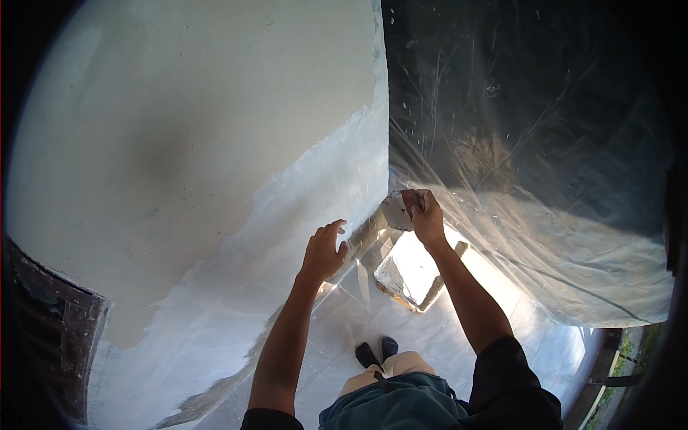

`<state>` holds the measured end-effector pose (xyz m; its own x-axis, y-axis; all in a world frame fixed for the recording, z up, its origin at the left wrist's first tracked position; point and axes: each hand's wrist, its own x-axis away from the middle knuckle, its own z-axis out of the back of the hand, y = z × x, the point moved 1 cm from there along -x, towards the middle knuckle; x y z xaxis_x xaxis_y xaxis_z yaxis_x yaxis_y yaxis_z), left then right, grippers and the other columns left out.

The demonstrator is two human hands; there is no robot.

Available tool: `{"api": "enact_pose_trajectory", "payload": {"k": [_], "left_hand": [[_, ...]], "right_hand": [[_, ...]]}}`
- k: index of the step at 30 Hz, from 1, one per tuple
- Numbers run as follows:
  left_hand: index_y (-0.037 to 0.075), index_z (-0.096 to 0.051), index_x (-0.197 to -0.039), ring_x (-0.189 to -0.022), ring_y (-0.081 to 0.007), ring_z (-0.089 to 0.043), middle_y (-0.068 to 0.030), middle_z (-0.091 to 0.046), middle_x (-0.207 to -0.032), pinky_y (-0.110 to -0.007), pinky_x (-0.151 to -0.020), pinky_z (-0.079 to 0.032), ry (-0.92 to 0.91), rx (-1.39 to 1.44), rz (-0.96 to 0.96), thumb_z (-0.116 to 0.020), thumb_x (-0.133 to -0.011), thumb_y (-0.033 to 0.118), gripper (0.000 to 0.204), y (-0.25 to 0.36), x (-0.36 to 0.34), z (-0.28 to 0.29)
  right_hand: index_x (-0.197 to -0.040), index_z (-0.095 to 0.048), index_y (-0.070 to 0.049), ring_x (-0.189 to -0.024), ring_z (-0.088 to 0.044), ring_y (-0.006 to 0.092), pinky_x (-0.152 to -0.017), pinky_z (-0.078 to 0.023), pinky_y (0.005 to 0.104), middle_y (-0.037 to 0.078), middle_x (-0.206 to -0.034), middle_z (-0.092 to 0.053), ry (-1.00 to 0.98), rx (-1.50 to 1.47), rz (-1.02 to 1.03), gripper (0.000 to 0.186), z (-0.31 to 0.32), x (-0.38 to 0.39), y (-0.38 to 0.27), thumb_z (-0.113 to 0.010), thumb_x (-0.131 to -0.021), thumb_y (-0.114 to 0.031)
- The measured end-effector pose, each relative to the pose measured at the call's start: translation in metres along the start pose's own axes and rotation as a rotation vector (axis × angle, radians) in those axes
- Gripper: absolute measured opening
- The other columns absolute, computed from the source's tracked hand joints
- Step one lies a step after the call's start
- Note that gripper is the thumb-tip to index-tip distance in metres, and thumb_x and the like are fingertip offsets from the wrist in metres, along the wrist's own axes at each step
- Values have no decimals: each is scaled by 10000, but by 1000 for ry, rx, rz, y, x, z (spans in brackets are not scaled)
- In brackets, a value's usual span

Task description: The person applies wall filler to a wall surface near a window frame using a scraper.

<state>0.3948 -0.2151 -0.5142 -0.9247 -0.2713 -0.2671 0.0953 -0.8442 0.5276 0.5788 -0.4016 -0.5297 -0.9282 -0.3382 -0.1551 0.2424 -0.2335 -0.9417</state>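
Note:
My right hand [428, 218] grips a putty scraper by its dark red edge, fingers closed around it. The scraper's flat blade [398, 213] is smeared with grey-white filler and lies close to the wall's corner edge. My left hand [324, 252] is raised beside the wall with its fingers apart, holding nothing. Left of both hands stands the wall [215, 129], grey-beige higher up. A whiter, ragged-edged coat [287, 222] covers its lower part and the strip near the corner.
Clear plastic sheeting [559, 215] hangs on the right, over a dark area. Below my hands, a bright, sunlit rectangular thing with a rough rim [395, 288] rests by the tiled floor [344, 315]. A worn brown wooden frame [79, 330] is set at the lower left.

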Motion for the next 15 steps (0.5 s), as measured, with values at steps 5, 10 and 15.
{"api": "enact_pose_trajectory", "payload": {"k": [5, 10, 15], "left_hand": [[55, -490, -1274, -1033, -334, -594, -146, -631, -1122, -439, -887, -474, -96, 1, 61, -609, -815, 98, 477, -4, 14, -33], [49, -463, -1301, -1042, -349, -593, -170, -624, -1128, -451, -894, -471, -154, -15, 145, -610, -829, 119, 499, -1, 23, -80], [45, -436, -1326, -1058, -352, -591, -187, -626, -1114, -455, -901, -472, -246, 5, 272, -616, -838, 142, 529, 6, 22, -142]], "right_hand": [[-1181, -538, 39, -999, -624, 179, -896, -462, 297, 142, -1092, -648, -98, -21, -93, 331, 13, 18, 52, -456, -865, 96], [-1170, -527, 37, -994, -628, 178, -872, -479, 297, 144, -1096, -649, -188, -16, -243, 311, 27, 16, 81, -472, -868, 84], [-1178, -548, 33, -1130, -612, 288, -970, -454, 355, 199, -1173, -638, -272, -47, -345, 337, 36, 11, 147, -517, -843, 4]]}}
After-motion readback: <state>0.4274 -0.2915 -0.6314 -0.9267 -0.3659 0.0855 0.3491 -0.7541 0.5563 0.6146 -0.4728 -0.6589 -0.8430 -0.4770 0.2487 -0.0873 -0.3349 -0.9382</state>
